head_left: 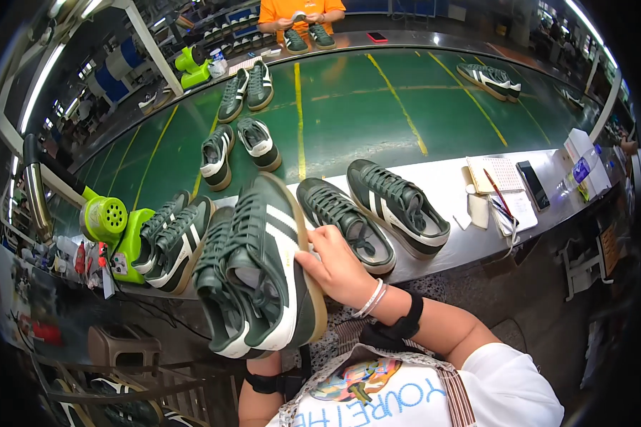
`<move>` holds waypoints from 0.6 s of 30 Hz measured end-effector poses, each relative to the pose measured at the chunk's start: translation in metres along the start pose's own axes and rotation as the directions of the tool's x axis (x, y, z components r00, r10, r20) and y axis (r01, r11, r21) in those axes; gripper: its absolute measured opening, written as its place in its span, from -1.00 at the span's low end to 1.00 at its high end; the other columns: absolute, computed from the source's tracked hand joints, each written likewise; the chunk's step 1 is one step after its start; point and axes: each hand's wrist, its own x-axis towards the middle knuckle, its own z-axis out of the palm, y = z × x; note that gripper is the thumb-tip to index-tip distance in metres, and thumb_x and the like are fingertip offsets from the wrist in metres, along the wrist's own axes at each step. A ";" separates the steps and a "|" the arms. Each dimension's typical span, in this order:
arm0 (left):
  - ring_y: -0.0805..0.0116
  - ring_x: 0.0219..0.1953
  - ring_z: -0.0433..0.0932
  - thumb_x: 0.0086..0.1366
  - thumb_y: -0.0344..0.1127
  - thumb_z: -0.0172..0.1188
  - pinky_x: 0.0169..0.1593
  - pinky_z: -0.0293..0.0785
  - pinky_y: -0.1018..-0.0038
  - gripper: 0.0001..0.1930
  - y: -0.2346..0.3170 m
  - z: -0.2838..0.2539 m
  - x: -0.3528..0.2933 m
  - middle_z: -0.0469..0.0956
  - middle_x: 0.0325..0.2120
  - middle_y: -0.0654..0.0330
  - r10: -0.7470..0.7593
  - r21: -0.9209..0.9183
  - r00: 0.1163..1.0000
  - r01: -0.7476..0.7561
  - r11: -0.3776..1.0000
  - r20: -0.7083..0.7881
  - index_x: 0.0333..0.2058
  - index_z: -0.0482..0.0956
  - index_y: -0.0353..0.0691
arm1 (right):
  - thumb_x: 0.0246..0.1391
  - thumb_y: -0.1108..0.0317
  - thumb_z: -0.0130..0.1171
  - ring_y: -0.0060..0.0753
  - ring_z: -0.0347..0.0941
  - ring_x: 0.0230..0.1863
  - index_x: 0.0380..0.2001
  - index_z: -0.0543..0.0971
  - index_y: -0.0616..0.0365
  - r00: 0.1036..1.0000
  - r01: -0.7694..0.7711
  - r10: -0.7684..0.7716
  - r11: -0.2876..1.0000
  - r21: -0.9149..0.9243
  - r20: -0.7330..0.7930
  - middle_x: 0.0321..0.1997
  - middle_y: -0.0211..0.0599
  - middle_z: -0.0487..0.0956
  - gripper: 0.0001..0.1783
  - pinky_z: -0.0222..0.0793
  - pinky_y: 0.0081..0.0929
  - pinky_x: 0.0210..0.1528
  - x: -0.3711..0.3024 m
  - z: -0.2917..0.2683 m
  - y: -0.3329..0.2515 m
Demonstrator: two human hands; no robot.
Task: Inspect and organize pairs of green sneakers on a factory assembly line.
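Observation:
A pair of dark green sneakers [267, 235] with white stripes and gum soles is held up side by side in front of me, toes pointing away. My right hand [335, 265] grips the sole edge of the right-hand shoe, its thumb and fingers closed against it. My left forearm rises below the pair, but the shoes hide my left hand, so its fingers do not show. Just right of the held pair, two similar sneakers [342, 222] rest on the metal table edge. To the left, another pair [172, 242] leans beside a lime-green machine [124, 238].
A green conveyor belt [349, 107] with yellow lines carries more sneakers [224, 153]. On the right lie a notebook [502, 192], pens, a phone [533, 185] and a plastic bottle [582, 171]. Across the belt, a person in orange [303, 14] handles shoes. A brown stool [124, 346] stands below left.

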 end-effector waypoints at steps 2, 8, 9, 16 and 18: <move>0.10 0.08 0.28 0.18 0.18 -0.10 0.15 0.19 0.13 -0.34 -0.001 -0.013 0.007 0.29 0.06 0.09 0.006 -0.040 1.000 -0.006 0.999 0.002 0.13 0.18 -0.15 | -0.04 0.24 0.12 -0.08 0.23 -0.07 -0.16 0.41 0.28 0.997 -0.052 0.066 0.954 -0.297 0.039 -0.14 -0.08 0.33 -0.59 0.11 -0.26 0.04 -0.008 0.005 -0.004; 0.10 0.07 0.29 0.10 0.26 -0.04 0.14 0.21 0.13 -0.26 0.009 -0.050 -0.029 0.29 0.06 0.08 0.065 0.032 0.984 -0.060 0.998 -0.164 0.12 0.20 -0.14 | -0.40 0.30 0.32 -0.28 0.27 -0.05 -0.23 0.44 0.12 0.978 0.195 -0.081 0.690 -0.697 0.193 -0.25 -0.30 0.39 -0.47 0.11 -0.35 0.02 -0.034 -0.061 -0.024; 0.12 0.07 0.30 0.13 0.26 -0.08 0.13 0.23 0.16 -0.27 0.011 -0.053 -0.024 0.29 0.06 0.10 0.034 -0.063 0.995 -0.040 0.997 -0.094 0.12 0.21 -0.15 | -0.45 0.32 0.33 -0.27 0.29 -0.05 -0.26 0.45 0.12 0.974 0.162 0.009 0.665 -0.729 0.225 -0.28 -0.30 0.40 -0.48 0.15 -0.36 -0.02 -0.038 -0.075 -0.015; 0.18 0.03 0.33 0.31 0.05 -0.21 0.07 0.26 0.26 -0.48 0.046 -0.058 0.017 0.32 0.02 0.11 -0.080 0.457 0.944 0.228 0.860 -0.320 0.07 0.27 -0.21 | -0.40 0.51 0.31 -0.14 0.37 -0.20 -0.37 0.48 0.24 0.995 0.034 0.002 0.936 -0.350 0.101 -0.32 -0.17 0.45 -0.63 0.34 -0.43 -0.22 -0.035 -0.123 -0.015; 0.16 0.00 0.35 0.32 -0.03 -0.16 0.04 0.28 0.27 -0.54 0.067 -0.062 0.022 0.35 -0.01 0.10 0.055 0.709 0.898 0.307 0.635 -0.437 0.03 0.33 -0.24 | -0.37 0.56 0.28 -0.12 0.36 -0.22 -0.38 0.46 0.29 0.997 0.063 -0.075 0.884 -0.463 -0.006 -0.30 -0.14 0.44 -0.65 0.30 -0.42 -0.19 -0.031 -0.140 -0.039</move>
